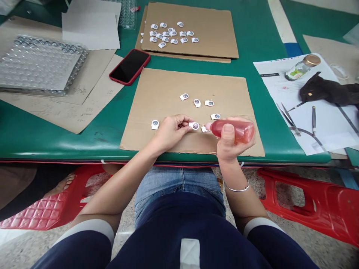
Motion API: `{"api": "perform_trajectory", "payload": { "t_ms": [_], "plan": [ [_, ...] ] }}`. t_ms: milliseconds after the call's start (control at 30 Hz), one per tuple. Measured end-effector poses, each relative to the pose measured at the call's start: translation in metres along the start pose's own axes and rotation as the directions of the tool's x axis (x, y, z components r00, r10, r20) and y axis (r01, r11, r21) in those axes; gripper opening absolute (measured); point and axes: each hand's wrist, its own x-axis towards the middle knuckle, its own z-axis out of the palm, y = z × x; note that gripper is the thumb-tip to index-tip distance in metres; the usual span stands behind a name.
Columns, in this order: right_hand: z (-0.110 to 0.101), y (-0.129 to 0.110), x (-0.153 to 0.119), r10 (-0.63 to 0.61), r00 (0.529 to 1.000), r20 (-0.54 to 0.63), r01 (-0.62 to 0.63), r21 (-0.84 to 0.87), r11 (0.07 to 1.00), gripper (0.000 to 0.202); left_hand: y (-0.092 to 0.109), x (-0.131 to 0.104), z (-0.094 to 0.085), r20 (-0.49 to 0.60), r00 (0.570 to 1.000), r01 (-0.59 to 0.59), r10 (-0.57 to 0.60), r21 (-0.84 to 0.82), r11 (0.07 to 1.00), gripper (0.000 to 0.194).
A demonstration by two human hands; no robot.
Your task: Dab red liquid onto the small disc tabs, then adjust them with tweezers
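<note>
Head view, looking down over the lap to a green worktop (pixel 252 37). The left hand (pixel 169 131) pinched a small white tab with a round dark centre (pixel 194 126) between thumb and fingertips, grip narrow and closed on it, just above the near edge of a flat brown cardboard sheet (pixel 168 93). The right hand (pixel 228 144) was wrapped fully around a translucent pink squeeze bottle (pixel 234 130), thumb on top.

Key relation: the bottle lay on its side, long axis left-right, nozzle end pointing left at the held tab. Tab sat just left of the nozzle, near but whether touching could not be told. Left hand was the nearer to the tab; right hand carried only the bottle.

Loose tabs of the same kind (pixel 197 102) lay farther back on the sheet, one more (pixel 155 124) left of the left hand. A second tab near the nozzle was partly hidden by the bottle tip. Nozzle opening was too small to make out. A red-cased phone (pixel 129 66) lay far left.
</note>
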Motion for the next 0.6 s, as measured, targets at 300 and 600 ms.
{"api": "perform_trajectory", "payload": {
  "t_ms": [300,600],
  "plan": [
    [0.0019,0.0026,-0.0015,-0.016,1.0,0.011,0.016,0.054,0.998,0.025,-0.0016,0.0,-0.0006,0.009,1.0,-0.001,0.001,-0.013,1.0,0.021],
    [0.003,0.0029,-0.0018,-0.033,0.999,0.002,0.033,0.071,0.997,0.024,-0.0004,-0.0004,-0.001,0.006,1.0,0.004,-0.004,-0.004,1.0,0.021]
  ]
}}
